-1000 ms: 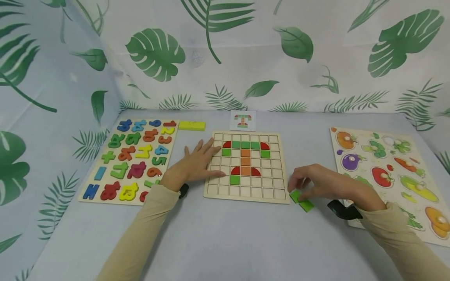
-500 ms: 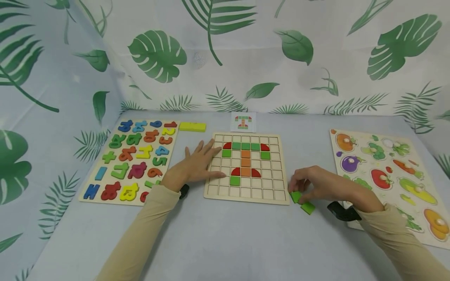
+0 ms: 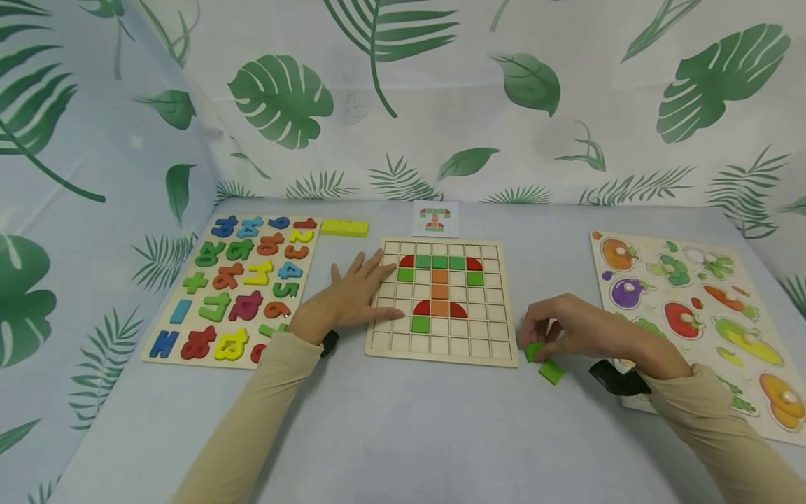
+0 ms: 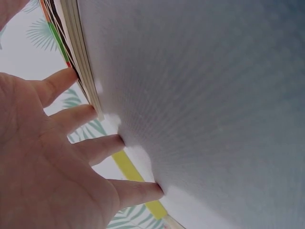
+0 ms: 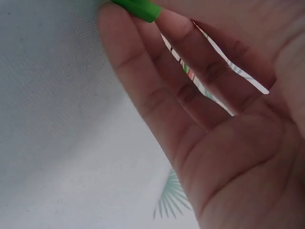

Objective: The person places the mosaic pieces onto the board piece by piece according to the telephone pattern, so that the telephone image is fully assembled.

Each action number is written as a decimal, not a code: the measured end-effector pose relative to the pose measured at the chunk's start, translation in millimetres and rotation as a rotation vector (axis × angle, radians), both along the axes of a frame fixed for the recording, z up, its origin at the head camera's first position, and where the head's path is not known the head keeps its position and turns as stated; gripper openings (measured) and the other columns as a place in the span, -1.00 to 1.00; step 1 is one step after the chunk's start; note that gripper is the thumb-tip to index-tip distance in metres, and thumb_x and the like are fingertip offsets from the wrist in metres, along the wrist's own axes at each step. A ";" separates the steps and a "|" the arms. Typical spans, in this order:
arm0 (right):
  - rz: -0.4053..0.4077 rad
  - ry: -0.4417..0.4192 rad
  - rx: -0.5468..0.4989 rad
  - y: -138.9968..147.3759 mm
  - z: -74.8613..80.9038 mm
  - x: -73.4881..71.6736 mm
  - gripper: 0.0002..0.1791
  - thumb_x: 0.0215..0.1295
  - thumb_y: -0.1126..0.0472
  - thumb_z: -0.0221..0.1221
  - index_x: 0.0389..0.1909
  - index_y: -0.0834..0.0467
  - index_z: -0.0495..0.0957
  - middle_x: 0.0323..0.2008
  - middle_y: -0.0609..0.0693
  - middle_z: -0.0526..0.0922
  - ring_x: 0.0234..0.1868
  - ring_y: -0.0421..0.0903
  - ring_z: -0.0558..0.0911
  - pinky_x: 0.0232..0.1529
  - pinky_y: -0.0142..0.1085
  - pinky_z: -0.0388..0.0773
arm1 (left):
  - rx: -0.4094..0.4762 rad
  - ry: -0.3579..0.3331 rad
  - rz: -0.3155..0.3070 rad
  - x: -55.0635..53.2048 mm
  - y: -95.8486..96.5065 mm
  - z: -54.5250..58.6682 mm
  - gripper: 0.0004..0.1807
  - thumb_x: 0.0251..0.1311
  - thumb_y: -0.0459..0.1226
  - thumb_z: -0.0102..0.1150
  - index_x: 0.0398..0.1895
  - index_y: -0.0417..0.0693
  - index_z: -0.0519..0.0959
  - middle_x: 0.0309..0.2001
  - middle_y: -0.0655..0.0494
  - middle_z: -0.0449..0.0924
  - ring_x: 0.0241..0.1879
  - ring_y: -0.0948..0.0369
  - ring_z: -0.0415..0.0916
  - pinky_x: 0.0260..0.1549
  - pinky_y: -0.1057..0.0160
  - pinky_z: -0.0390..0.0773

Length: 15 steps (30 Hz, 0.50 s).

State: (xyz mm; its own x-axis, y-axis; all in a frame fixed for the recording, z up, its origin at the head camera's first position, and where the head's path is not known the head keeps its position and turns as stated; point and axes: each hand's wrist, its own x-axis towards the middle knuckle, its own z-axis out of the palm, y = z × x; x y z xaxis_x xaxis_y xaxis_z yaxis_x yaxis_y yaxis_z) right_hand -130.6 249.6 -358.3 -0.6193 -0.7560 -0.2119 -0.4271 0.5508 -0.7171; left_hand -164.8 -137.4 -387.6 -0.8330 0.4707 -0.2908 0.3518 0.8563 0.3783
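My left hand rests with fingers spread on the left edge of a wooden grid board. In the left wrist view, two fingertips touch the board's side and two press on the tabletop. Red, green and orange tiles on the board make a T-like figure, with an orange tile in its stem. To the right of the board, my right hand pinches a green tile between thumb and fingers. Its edge shows at the fingertips in the right wrist view. A second green tile lies flat beside the thumb.
Behind the board is a picture card showing a similar figure. A yellow block and a number puzzle are at the left. The vegetable puzzle lies at the right, partly under the right forearm. A leaf-printed cloth hangs behind.
The green tile in my right fingers has come slightly away from the other green tile and tilted. My left hand has stayed on the board.
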 end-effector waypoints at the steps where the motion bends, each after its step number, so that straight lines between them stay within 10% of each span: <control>1: 0.004 0.001 0.004 0.0 0.8 0.1 -0.73 0.12 0.38 0.53 -0.27 0.02 0.70 -0.28 -0.25 0.69 -0.26 -0.26 0.67 -0.19 -0.32 0.69 | -0.003 0.002 0.000 0.1 0.1 0.0 0.06 0.36 0.31 0.16 0.72 0.02 0.00 0.71 -0.08 -0.36 0.65 -0.22 -0.44 0.39 -0.56 -0.34; 15: 0.035 0.166 -0.027 -28.9 22.2 -10.4 -0.73 0.18 0.47 0.46 -0.28 0.04 0.71 -0.25 -0.23 0.71 -0.21 -0.24 0.68 -0.15 -0.34 0.70 | -0.005 0.001 -0.012 -1.3 0.0 -1.2 0.05 0.37 0.30 0.15 0.73 0.01 -0.01 0.71 -0.10 -0.35 0.65 -0.25 -0.44 0.38 -0.57 -0.35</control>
